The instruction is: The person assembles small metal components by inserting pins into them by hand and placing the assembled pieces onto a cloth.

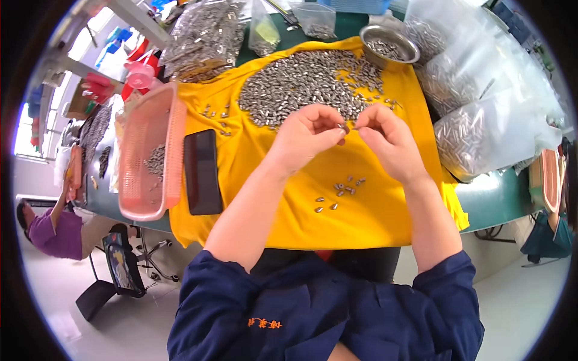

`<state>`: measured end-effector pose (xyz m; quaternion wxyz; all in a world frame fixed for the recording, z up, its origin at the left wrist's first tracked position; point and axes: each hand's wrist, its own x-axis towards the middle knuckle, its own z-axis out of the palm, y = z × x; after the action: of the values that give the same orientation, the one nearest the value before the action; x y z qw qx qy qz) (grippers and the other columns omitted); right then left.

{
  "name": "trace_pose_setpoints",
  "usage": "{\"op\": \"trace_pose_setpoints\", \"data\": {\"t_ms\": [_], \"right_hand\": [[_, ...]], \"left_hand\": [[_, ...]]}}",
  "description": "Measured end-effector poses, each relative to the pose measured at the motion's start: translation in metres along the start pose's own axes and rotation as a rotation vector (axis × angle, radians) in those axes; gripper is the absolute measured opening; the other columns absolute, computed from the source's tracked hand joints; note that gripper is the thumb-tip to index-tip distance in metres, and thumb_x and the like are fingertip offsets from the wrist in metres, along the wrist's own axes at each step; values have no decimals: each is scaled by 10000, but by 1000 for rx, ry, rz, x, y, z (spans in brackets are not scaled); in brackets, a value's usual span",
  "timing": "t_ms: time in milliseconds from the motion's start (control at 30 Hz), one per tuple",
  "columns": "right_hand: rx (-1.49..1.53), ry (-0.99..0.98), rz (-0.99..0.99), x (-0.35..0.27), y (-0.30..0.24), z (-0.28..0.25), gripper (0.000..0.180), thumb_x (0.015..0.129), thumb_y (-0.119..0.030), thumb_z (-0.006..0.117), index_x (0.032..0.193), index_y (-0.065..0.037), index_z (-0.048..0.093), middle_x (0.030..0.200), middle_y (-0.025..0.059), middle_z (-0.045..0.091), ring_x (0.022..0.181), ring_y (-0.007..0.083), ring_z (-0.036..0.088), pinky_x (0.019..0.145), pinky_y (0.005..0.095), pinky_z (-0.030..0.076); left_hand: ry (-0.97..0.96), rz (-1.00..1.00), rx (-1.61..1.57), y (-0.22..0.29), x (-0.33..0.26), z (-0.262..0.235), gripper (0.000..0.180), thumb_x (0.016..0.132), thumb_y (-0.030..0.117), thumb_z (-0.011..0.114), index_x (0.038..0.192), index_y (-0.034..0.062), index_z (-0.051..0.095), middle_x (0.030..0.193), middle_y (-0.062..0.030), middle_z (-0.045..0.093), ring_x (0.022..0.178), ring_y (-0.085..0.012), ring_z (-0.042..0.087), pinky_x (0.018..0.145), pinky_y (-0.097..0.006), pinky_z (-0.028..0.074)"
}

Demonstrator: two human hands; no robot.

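Over the yellow cloth [265, 210], my left hand [308, 137] pinches a small shiny metal part [342, 126] between thumb and fingertips. Close beside it, my right hand [391, 139] has its thumb and forefinger pressed together; what they hold, if anything, is too small to make out. Just beyond both hands spreads a big pile of small silvery metal parts [295, 84]. Several loose metal parts [341, 191] lie on the cloth between my forearms, and a few more are scattered left of the pile.
A black phone [203, 174] and a pink basket [126, 174] holding metal parts lie to the left. At the far right of the cloth stands a steel bowl [397, 62]. Clear bags of parts [460, 141] crowd the right; another bag [201, 39] lies far left. Other people sit at both sides.
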<state>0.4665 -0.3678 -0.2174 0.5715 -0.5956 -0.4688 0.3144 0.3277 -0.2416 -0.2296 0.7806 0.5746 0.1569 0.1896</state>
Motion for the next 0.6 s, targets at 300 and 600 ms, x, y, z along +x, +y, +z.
{"op": "trace_pose_setpoints", "data": {"t_ms": [300,600], "right_hand": [[-60,8,9,2,1,4,41,815,-49,525,855,-38,521,742,-20,507,667,48,450,593,206,388],[-147,-7,-67,1,0,0,42,792,-62,533,822,-33,529,680,-2,512,618,63,458,555,230,398]], "left_hand": [[21,55,22,-13,5,-2,150,774,-16,641,897,43,577,871,-30,614,776,-102,587,687,-220,472],[137,5,321,0,-3,11,134,776,0,658,905,13,625,839,-15,636,788,-66,584,705,-202,477]]}}
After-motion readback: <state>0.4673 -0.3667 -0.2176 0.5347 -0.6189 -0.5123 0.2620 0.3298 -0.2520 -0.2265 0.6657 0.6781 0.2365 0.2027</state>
